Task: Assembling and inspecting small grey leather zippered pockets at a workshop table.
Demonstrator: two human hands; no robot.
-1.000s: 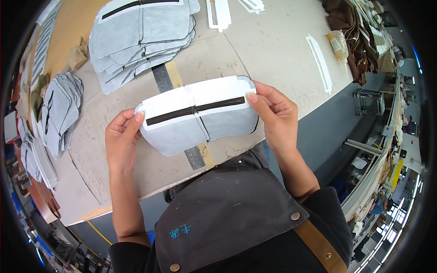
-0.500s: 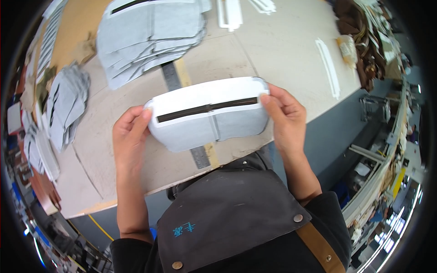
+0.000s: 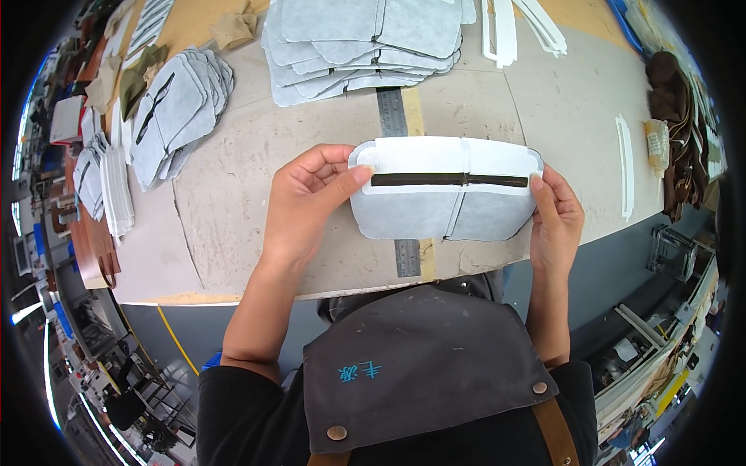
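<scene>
A light grey fabric panel [image 3: 412, 214] with rounded corners is stretched between my two hands above the table's near part. Along its upper half runs a white backing strip [image 3: 420, 157], framing a long dark slot [image 3: 418, 179]; a seam crosses the middle. My left hand [image 3: 305, 203] pinches the upper left corner, thumb on the near face. At the upper right corner my right hand [image 3: 556, 213] grips it the same way. Beneath the panel a metal ruler [image 3: 407, 259] lies on the table, partly hidden, beside a yellowish tape strip [image 3: 427, 264].
A big stack of grey panels [image 3: 342, 54] lies beyond my hands on the table [image 3: 233, 233]. Another pile of panels [image 3: 183, 105] sits at the left, near white strips [image 3: 116, 190]. At the right are a white frame [image 3: 625, 167], a bottle [image 3: 657, 147] and brown material [image 3: 674, 101].
The whole view has swung, so table things appear farther right. The panel, tilted before, now appears nearly level. Both hands keep their hold on its corners.
</scene>
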